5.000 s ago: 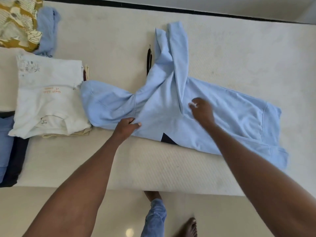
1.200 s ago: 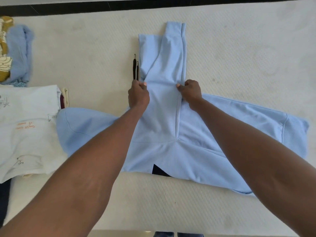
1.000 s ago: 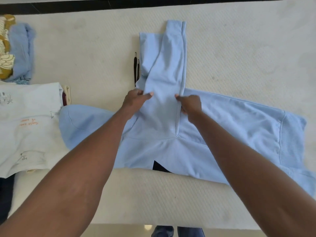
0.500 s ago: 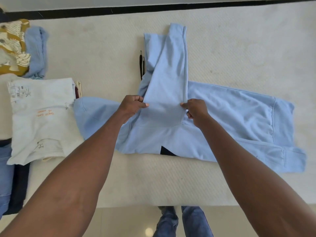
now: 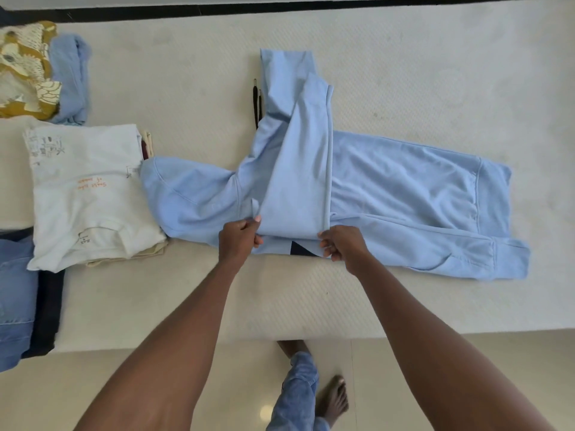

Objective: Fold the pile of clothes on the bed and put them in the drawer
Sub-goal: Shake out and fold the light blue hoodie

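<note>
Both hands are pinching the folded sleeve of the light blue hoodie (image 5: 404,188), which is spread across the bed (image 5: 186,290). Left hand (image 5: 238,241) has the sleeve's left corner, right hand (image 5: 342,244) the right corner. Off past the left hand sits a folded white t-shirt (image 5: 87,194), hood touching it.

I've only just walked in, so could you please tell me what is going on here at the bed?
A person is folding a light blue hoodie spread on the bed. The left hand and right hand each pinch an edge of one sleeve, which is doubled over the body toward the near side. The other sleeve lies along the near edge. Folded clothes, a white T-shirt on top, sit to the left.
</note>
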Demonstrator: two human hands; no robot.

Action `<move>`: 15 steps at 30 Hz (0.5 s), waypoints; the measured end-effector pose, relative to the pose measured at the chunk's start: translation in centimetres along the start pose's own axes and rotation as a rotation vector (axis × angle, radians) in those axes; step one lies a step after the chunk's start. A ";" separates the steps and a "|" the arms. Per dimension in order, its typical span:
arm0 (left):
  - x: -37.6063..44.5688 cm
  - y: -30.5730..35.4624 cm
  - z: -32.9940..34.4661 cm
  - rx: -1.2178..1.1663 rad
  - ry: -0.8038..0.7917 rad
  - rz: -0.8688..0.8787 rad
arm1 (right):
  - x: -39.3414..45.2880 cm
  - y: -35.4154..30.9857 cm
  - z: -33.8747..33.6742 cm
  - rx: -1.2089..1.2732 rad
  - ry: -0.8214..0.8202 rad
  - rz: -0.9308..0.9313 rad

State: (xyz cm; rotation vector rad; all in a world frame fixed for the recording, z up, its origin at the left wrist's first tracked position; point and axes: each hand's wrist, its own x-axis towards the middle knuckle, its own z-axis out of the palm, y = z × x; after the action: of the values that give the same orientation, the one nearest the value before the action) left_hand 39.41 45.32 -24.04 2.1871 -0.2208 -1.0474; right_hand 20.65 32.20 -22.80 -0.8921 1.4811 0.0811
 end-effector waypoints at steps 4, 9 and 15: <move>-0.4 -1.4 1.0 0.233 0.069 0.006 | 0.4 2.5 0.5 -0.057 0.032 0.038; -1.8 -0.8 2.4 0.449 0.176 0.085 | 0.7 2.5 1.3 -0.302 0.216 -0.194; -1.7 -1.7 3.7 0.703 0.282 0.330 | 1.7 3.2 1.4 -0.691 0.256 -0.377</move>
State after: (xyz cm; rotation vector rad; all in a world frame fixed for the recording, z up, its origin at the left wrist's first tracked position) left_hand 35.32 45.45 -25.71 2.7448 -0.8946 -0.5000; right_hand 20.31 34.35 -26.01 -1.7835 1.5098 0.2136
